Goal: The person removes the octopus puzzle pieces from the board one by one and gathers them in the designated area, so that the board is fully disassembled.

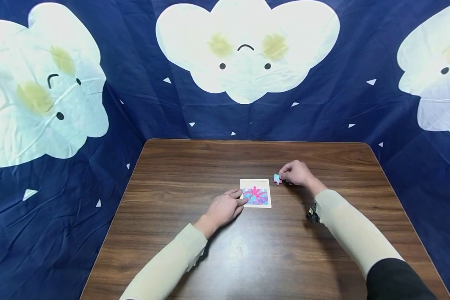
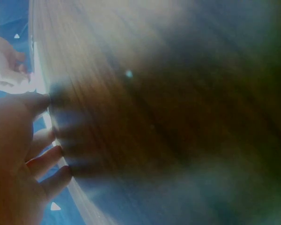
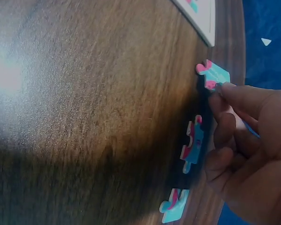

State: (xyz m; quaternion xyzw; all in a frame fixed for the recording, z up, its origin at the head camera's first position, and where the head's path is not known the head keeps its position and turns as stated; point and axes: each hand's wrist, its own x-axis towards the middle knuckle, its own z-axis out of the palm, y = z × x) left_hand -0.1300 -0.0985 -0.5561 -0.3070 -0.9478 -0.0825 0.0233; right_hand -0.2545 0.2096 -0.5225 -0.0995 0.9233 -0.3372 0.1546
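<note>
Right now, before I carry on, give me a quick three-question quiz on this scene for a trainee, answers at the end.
1. True or false: the left hand is pinching a loose piece.
2. Pick one. The right hand pinches: A, a pencil; B, a cloth; C, a puzzle piece.
3. In the right wrist view, how many other loose pieces lie on the table?

Key: 1, false, it rests on the board; 2, C; 3, two.
</note>
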